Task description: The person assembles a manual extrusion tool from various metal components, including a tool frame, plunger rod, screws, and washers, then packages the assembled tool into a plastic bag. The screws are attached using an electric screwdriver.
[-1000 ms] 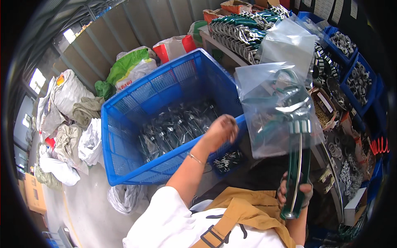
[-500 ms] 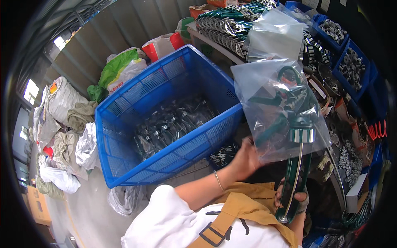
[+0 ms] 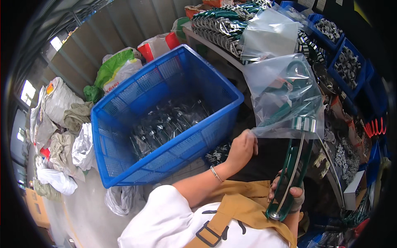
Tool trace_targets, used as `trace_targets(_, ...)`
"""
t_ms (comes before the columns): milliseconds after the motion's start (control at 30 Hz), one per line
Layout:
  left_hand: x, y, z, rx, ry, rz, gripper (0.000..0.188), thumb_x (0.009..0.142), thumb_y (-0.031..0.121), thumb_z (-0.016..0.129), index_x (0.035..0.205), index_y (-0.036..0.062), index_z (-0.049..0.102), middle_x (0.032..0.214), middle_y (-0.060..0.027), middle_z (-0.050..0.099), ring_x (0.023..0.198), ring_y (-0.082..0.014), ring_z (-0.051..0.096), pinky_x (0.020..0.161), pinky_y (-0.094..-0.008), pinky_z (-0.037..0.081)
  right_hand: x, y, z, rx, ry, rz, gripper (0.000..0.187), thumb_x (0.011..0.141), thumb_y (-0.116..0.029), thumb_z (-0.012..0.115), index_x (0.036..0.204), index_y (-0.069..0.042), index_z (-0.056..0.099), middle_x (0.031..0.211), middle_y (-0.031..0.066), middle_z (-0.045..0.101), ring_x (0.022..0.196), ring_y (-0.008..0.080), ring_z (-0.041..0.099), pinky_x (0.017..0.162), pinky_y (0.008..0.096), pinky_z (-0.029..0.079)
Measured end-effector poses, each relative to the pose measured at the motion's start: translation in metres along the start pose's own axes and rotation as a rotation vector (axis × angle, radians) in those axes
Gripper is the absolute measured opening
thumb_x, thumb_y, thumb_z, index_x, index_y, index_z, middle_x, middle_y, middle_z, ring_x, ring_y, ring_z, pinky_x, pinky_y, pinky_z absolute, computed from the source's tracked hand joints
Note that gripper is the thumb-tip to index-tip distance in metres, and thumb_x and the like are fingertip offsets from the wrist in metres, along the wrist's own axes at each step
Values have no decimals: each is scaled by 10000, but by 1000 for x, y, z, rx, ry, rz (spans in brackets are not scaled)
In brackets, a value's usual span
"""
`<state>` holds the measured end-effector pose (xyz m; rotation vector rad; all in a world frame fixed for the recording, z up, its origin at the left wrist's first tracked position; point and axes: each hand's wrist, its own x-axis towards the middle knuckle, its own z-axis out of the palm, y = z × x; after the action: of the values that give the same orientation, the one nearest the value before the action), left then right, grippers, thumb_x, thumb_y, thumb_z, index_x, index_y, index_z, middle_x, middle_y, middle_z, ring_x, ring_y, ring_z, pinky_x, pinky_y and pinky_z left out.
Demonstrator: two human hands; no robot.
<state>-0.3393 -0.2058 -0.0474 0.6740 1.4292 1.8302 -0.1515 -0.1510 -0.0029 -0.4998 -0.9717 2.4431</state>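
— Head view: what did the 2 hands hold?
— Left hand (image 3: 243, 145) pinched the bag (image 3: 285, 97) corner; right hand (image 3: 289, 194) closed around the green tool (image 3: 294, 173), its top inside the bag, beside the crate (image 3: 165, 120).

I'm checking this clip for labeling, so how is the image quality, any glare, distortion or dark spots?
Head view: strong fisheye bending with a black rim; glare on the clear plastic bag veils the green tool inside; the blue crate is evenly daylit and sharp; the right edge by the small bins falls into shadow.
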Motion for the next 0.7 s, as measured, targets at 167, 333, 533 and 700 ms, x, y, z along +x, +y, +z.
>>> trace_targets(167,-19,-3,-3,207,-134,-38,263,992,161,402,820,-3,516,599,-125,562,536,-212,598,510,-348,456,-4,-4,0,114,-8,17,628,689,-238,719,1202,25,472,859,245,618,664,375,643,574,463,573)
trace_targets(333,-34,-14,2,297,-245,148,224,995,156,425,845,6,496,540,-104,520,471,-219,552,467,-348,433,-7,-15,-1,451,-169,87,687,744,-221,658,1303,53,371,975,285,571,773,425,629,665,552,556)
trace_targets(533,-38,22,-10,599,-341,104,392,827,282,738,972,31,475,790,-152,565,708,-254,602,609,-372,464,-3,-17,7,105,52,28,654,679,-237,695,1202,61,441,865,246,606,651,370,639,572,472,564)
trace_targets(700,9,84,25,703,106,1093,636,635,182,790,1207,105,521,1006,-116,466,901,-291,506,815,-417,375,18,0,32,-36,105,20,592,673,-216,736,1138,44,477,816,193,630,621,287,656,520,370,562)
